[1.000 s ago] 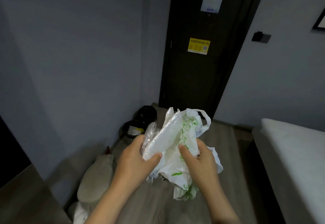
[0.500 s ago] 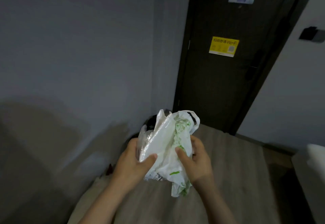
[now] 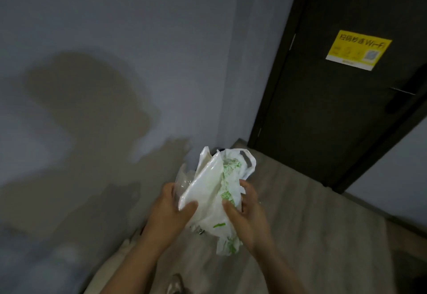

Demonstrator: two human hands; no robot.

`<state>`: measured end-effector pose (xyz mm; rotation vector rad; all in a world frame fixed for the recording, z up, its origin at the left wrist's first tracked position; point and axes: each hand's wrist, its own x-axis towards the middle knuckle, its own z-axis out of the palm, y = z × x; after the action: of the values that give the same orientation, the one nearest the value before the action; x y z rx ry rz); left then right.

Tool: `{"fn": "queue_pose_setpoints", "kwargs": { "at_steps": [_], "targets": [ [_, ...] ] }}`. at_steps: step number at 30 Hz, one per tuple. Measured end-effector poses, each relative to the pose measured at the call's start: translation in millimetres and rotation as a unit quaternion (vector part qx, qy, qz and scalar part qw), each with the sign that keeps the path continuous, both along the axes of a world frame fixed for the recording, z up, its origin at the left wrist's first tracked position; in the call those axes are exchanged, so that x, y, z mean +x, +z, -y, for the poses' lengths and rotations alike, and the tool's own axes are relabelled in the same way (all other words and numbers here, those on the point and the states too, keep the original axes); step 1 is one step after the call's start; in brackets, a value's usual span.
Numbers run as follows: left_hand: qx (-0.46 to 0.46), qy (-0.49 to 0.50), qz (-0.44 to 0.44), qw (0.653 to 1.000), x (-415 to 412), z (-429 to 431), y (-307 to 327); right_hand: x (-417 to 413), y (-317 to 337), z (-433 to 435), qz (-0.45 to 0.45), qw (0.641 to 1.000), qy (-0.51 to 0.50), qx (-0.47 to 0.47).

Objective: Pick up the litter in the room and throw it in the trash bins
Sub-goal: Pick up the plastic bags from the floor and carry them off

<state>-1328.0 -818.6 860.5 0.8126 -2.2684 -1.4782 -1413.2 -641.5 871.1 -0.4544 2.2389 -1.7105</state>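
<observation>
A crumpled white plastic bag with green print (image 3: 212, 192) is bunched between both hands in front of me. A clear plastic wrapper (image 3: 182, 178) sticks out at its left side. My left hand (image 3: 168, 213) grips the bundle from the left, thumb pressed on the front. My right hand (image 3: 245, 213) grips it from the right, thumb across the bag. The trash bins are hidden behind the bundle; only a dark sliver (image 3: 220, 150) shows above it.
A grey wall (image 3: 115, 62) runs along the left. A dark door (image 3: 335, 109) with a yellow Wi-Fi sticker (image 3: 358, 50) stands ahead on the right. Wood floor (image 3: 312, 224) stretches below, with a pale rounded object (image 3: 115, 263) at the wall's foot.
The view has swung left and closer to the wall corner. The bed has left the frame, the bins are now covered by the bundle, and both hands keep their hold.
</observation>
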Motion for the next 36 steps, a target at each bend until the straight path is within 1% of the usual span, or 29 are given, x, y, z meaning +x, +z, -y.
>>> {"fn": "queue_pose_setpoints", "kwargs": {
  "at_steps": [3, 5, 9, 12, 14, 19, 24, 29, 33, 36],
  "targets": [
    [-0.006, -0.004, 0.022, 1.0, -44, 36, -20, -44, -16, 37, 0.021, 0.999, 0.024, 0.039],
    [0.007, -0.018, 0.041, 0.999, -71, 58, -33, -71, -24, 61, 0.047, 0.997, 0.04, 0.055],
    [0.016, -0.058, 0.099, 0.993, -120, 92, -51, -112, -40, 99, 0.061, 0.994, 0.055, 0.069],
    [0.077, -0.069, 0.151, 0.983, -154, 109, -65, -141, -58, 116, 0.068, 0.992, 0.045, 0.093],
    [0.1, -0.075, 0.181, 0.975, -171, 116, -75, -160, -70, 122, 0.08, 0.989, 0.042, 0.12],
    [0.13, -0.08, 0.194, 0.969, -219, 131, -102, -218, -106, 134, 0.116, 0.979, 0.04, 0.161],
    [0.16, -0.035, 0.221, 0.961, -276, 138, -128, -285, -141, 147, 0.151, 0.972, 0.053, 0.171],
    [0.128, -0.01, 0.274, 0.953, -335, 140, -164, -348, -181, 162, 0.193, 0.962, 0.112, 0.157],
    [0.127, 0.012, 0.312, 0.942, -365, 150, -215, -384, -231, 177, 0.267, 0.942, 0.134, 0.152],
    [0.14, 0.025, 0.338, 0.93, -380, 163, -262, -402, -276, 192, 0.29, 0.929, 0.146, 0.177]
  ]
}}
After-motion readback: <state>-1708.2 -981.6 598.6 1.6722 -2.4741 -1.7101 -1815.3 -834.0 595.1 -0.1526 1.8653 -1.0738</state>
